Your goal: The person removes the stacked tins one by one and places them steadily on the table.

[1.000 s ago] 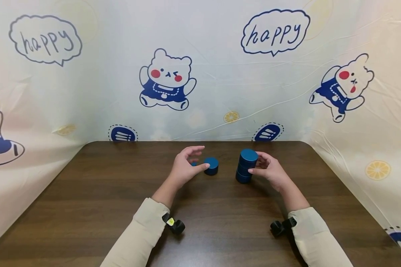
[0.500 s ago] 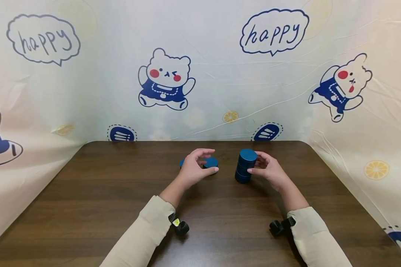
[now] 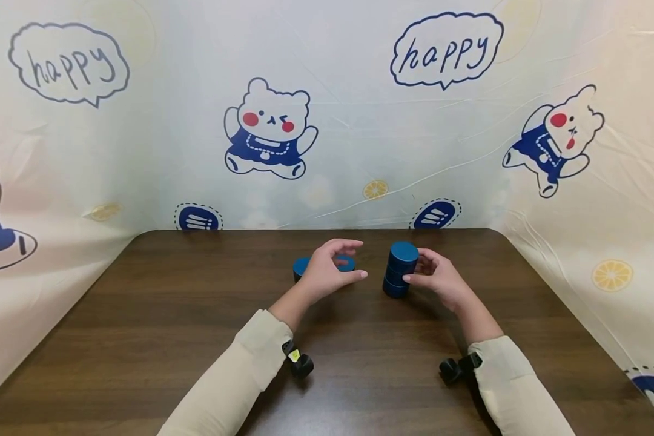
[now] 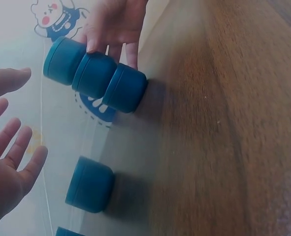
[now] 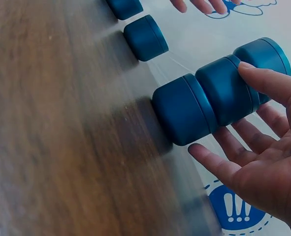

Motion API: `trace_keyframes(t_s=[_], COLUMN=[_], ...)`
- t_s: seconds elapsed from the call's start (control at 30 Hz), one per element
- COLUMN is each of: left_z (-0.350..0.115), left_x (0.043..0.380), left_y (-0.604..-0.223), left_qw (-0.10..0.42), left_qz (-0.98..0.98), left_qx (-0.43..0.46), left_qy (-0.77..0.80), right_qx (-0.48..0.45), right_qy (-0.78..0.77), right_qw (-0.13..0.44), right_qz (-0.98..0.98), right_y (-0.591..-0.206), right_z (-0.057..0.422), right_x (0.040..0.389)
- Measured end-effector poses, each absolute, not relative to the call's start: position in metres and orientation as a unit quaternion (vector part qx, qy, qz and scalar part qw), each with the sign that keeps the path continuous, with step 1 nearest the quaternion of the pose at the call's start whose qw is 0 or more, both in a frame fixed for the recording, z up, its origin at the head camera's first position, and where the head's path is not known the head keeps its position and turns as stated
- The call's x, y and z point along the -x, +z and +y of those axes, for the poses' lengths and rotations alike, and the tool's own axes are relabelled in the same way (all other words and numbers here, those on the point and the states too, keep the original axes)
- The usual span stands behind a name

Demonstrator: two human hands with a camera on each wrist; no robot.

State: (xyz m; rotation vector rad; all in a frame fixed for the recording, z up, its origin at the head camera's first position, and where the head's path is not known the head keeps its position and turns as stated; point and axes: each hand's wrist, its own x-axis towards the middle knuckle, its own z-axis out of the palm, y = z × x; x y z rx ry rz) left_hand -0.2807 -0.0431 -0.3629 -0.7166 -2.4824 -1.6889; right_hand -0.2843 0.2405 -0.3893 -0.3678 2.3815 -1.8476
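Three round blue tins make up an upright stack (image 3: 396, 275) in the head view. My right hand (image 3: 442, 282) holds this stack from the right. Its thumb lies against the middle tin (image 5: 224, 91), and the fingers reach behind. In the left wrist view, the tins look slightly offset from one another. My left hand (image 3: 327, 271) is held left of the stack, thumb and fingers apart with nothing between them. Behind that hand stand two single blue tins: one (image 3: 301, 265) at its left, the other (image 3: 348, 263) partly hidden by its fingers.
Everything stands on a dark wooden table (image 3: 169, 339). A pale curtain (image 3: 349, 139) printed with bears hangs behind and at both sides. Each forearm has a black wrist camera (image 3: 303, 365) strapped at the cuff.
My left hand has moved right past the single tins toward the stack, bringing the left tin into fuller view. The right hand and the stack have stayed put.
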Motion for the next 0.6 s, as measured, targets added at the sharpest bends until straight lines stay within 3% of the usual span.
trace_keyframes(t_s=[0.6], left_z=[-0.019], left_x=[0.284], left_y=[-0.358], left_qw=[0.032], left_qz=[-0.8], left_qx=[0.271], left_qy=[-0.535], right_qx=[0.112], right_qy=[-0.603], right_qw=[0.061], right_qz=[0.787], right_y=[-0.392], right_z=[0.242], right_x=[0.286])
